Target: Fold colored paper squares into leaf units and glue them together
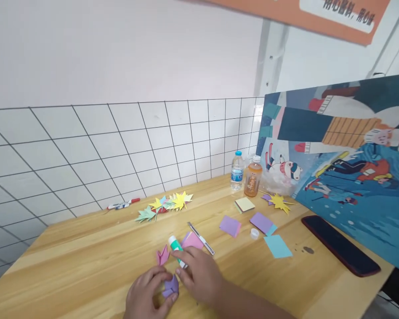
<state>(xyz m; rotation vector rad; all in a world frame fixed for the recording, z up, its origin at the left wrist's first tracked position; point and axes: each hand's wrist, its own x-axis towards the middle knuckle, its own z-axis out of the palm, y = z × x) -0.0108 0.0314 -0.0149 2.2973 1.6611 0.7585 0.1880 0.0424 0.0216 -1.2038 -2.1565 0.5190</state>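
Observation:
At the bottom middle, my left hand [148, 292] pinches a folded piece of purple paper [171, 287] against the wooden table. My right hand [201, 272] is closed around the lower part of a glue stick [175, 244], which has a white cap and a green label. Its fingers cover part of the stick. Left of the glue stick lies a folded pink paper piece [162, 255]. Behind my right hand are pink paper squares [193, 240], with a utility knife [201, 238] lying slantwise across their edge.
Folded paper stars [180, 200] and markers [123, 204] lie along the back. Purple squares [230, 226], a blue square [278, 246] and a small clear cap [254, 233] lie right. Behind stand a water bottle [237, 172] and an orange drink bottle [253, 178]. A dark phone-like slab [341, 245] lies far right.

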